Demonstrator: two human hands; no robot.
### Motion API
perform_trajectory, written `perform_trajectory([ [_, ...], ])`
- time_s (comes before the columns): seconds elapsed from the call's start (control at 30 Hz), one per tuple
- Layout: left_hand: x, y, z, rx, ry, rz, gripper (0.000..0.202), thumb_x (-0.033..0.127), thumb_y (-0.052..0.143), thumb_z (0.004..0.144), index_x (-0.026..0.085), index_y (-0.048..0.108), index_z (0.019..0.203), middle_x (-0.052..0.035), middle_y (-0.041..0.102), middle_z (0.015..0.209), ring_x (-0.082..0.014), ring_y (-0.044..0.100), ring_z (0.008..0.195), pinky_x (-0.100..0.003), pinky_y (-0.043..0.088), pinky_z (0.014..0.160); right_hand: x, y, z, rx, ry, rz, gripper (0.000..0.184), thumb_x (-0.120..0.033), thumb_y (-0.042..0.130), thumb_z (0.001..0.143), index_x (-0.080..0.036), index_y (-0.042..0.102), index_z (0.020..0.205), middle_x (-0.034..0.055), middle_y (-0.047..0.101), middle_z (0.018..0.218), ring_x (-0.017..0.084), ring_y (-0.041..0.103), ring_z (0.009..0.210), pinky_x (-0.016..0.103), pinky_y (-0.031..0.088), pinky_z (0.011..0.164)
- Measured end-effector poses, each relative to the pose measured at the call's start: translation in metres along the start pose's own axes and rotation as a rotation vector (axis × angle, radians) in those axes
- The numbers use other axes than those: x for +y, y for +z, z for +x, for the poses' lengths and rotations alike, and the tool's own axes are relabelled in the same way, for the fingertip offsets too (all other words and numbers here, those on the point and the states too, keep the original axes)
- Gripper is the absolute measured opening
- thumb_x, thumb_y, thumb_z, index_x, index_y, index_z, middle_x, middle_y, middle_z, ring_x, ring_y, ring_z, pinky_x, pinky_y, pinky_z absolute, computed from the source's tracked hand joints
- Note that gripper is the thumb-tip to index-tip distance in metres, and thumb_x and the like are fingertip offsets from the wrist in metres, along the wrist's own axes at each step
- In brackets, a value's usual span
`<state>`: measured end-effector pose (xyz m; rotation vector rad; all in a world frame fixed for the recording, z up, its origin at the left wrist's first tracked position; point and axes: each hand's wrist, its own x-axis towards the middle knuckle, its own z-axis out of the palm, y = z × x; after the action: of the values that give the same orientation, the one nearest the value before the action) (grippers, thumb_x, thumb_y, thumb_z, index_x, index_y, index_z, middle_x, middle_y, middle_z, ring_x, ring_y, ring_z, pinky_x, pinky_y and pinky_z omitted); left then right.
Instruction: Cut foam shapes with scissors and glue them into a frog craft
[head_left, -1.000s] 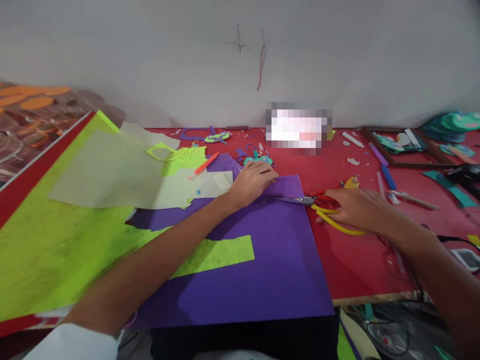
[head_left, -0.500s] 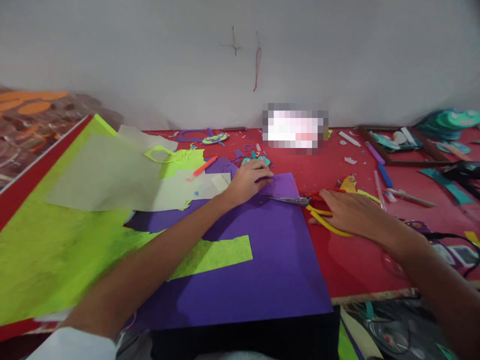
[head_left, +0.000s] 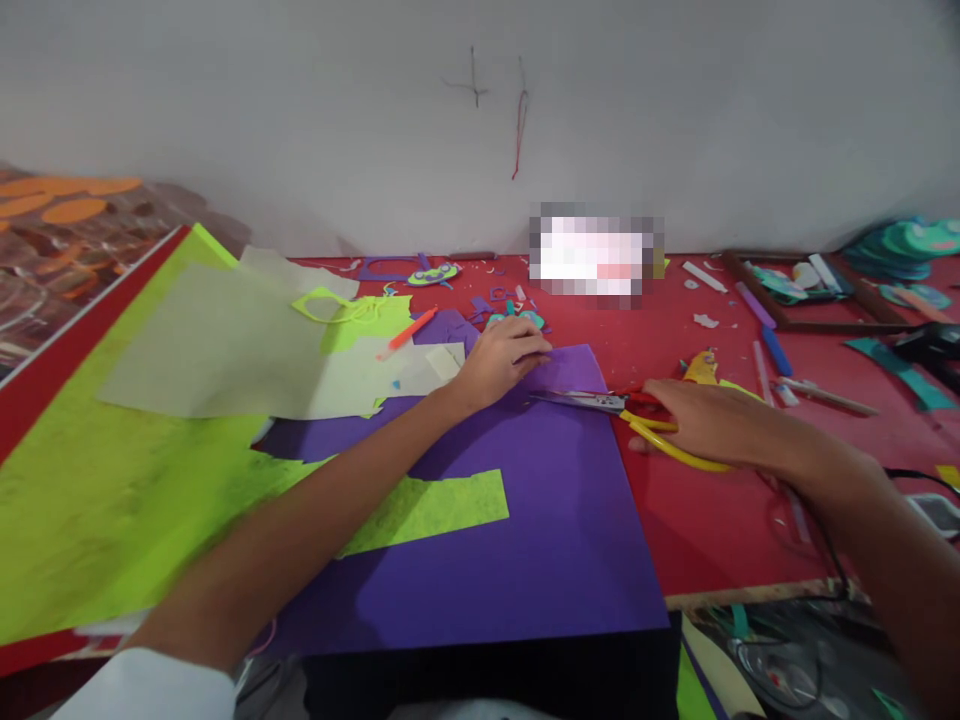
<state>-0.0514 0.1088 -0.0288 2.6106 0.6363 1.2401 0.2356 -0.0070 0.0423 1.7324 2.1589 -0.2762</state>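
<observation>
A large purple craft sheet lies over the front of the table, with a lighter purple flap at its far right. My left hand rests at that flap, its fingers curled and closed on the sheet. From the right, my right hand grips scissors with red and yellow handles. Their blades reach across the sheet's right edge, just below the flap and a short way from my left fingertips. Partly under my left forearm is a lime green strip on the purple sheet.
Lime green sheets and pale sheets cover the left side. An orange pen lies on them. Purple scraps sit behind my left hand. Markers, a brown frame and teal cutouts lie to the right on the red table.
My right hand and the scissor handles have shifted slightly right, and the blades look a little further apart. My left hand keeps its place on the sheet.
</observation>
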Motion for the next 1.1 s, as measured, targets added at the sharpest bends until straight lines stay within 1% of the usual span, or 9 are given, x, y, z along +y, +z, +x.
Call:
perform_trajectory([
  [0.13, 0.001, -0.001, 0.001, 0.023, 0.017, -0.006, 0.016, 0.029, 0.063, 0.097, 0.019, 0.074, 0.093, -0.0055, 0.070, 0.092, -0.0177, 0.063, 0.088, -0.032, 0.048, 0.083, -0.009, -0.006, 0.004, 0.040, 0.018, 0.052, 0.062, -0.075, 0.054, 0.087, -0.022, 0.063, 0.117, 0.0145, 0.075, 0.112, 0.034, 0.072, 0.096, 0.035, 0.040, 0.068],
  [0.23, 0.002, -0.001, 0.001, 0.023, 0.016, -0.001, 0.015, 0.029, 0.063, 0.097, 0.019, 0.074, 0.094, -0.0057, 0.070, 0.093, -0.0179, 0.063, 0.089, -0.033, 0.048, 0.083, -0.016, -0.009, 0.005, 0.068, -0.005, 0.056, 0.062, -0.074, 0.056, 0.087, -0.021, 0.066, 0.117, 0.0144, 0.076, 0.109, 0.034, 0.072, 0.097, 0.036, 0.042, 0.072],
  [0.37, 0.002, -0.001, 0.000, 0.002, -0.013, 0.000, 0.015, 0.030, 0.063, 0.097, 0.020, 0.074, 0.094, -0.0056, 0.071, 0.094, -0.0180, 0.064, 0.091, -0.033, 0.049, 0.084, -0.021, -0.011, 0.003, 0.079, 0.000, 0.017, 0.068, -0.075, 0.054, 0.087, -0.018, 0.067, 0.121, 0.0167, 0.077, 0.107, 0.036, 0.073, 0.095, 0.038, 0.045, 0.074],
  [0.5, 0.000, 0.000, 0.000, 0.008, -0.021, -0.013, 0.017, 0.031, 0.062, 0.098, 0.020, 0.075, 0.093, -0.0059, 0.070, 0.094, -0.0174, 0.064, 0.090, -0.033, 0.049, 0.084, -0.021, -0.010, 0.002, 0.090, -0.006, -0.028, 0.068, -0.076, 0.050, 0.089, -0.018, 0.068, 0.120, 0.0153, 0.078, 0.101, 0.038, 0.074, 0.092, 0.040, 0.046, 0.074],
  [0.6, -0.002, 0.001, 0.001, 0.031, -0.018, -0.025, 0.017, 0.030, 0.062, 0.098, 0.020, 0.075, 0.092, -0.0056, 0.070, 0.092, -0.0165, 0.064, 0.088, -0.032, 0.050, 0.082, -0.020, -0.006, 0.001, 0.097, 0.003, -0.082, 0.068, -0.076, 0.044, 0.092, -0.019, 0.068, 0.120, 0.0152, 0.078, 0.095, 0.039, 0.074, 0.088, 0.041, 0.046, 0.073],
  [0.77, -0.003, 0.000, 0.001, 0.049, -0.031, -0.013, 0.013, 0.026, 0.064, 0.096, 0.019, 0.074, 0.092, -0.0047, 0.070, 0.089, -0.0167, 0.064, 0.085, -0.032, 0.051, 0.079, -0.020, 0.002, -0.002, 0.101, -0.015, -0.117, 0.073, -0.082, 0.038, 0.091, -0.018, 0.069, 0.110, 0.0148, 0.077, 0.086, 0.039, 0.075, 0.083, 0.039, 0.044, 0.068],
  [0.9, -0.002, -0.001, 0.000, 0.031, -0.089, 0.017, 0.010, 0.023, 0.065, 0.094, 0.019, 0.074, 0.093, -0.0055, 0.071, 0.092, -0.0182, 0.066, 0.089, -0.033, 0.052, 0.082, -0.022, 0.008, -0.004, 0.118, -0.009, -0.178, 0.074, -0.084, 0.038, 0.089, -0.018, 0.068, 0.103, 0.0145, 0.077, 0.081, 0.040, 0.075, 0.081, 0.038, 0.044, 0.065],
  [1.0, -0.002, -0.001, 0.000, 0.010, -0.121, 0.023, 0.011, 0.022, 0.065, 0.094, 0.019, 0.075, 0.092, -0.0058, 0.072, 0.093, -0.0184, 0.066, 0.089, -0.033, 0.053, 0.082, -0.025, 0.009, -0.007, 0.115, 0.027, -0.195, 0.071, -0.084, 0.041, 0.088, -0.018, 0.065, 0.102, 0.0136, 0.077, 0.082, 0.041, 0.075, 0.081, 0.039, 0.045, 0.065],
  [1.1, -0.001, -0.002, 0.001, 0.007, -0.108, 0.021, 0.010, 0.020, 0.065, 0.093, 0.018, 0.075, 0.092, -0.0056, 0.072, 0.091, -0.0184, 0.066, 0.088, -0.033, 0.053, 0.082, -0.031, 0.008, -0.012, 0.124, 0.040, -0.176, 0.065, -0.078, 0.044, 0.091, -0.017, 0.060, 0.106, 0.0159, 0.077, 0.092, 0.042, 0.075, 0.086, 0.041, 0.047, 0.068],
])
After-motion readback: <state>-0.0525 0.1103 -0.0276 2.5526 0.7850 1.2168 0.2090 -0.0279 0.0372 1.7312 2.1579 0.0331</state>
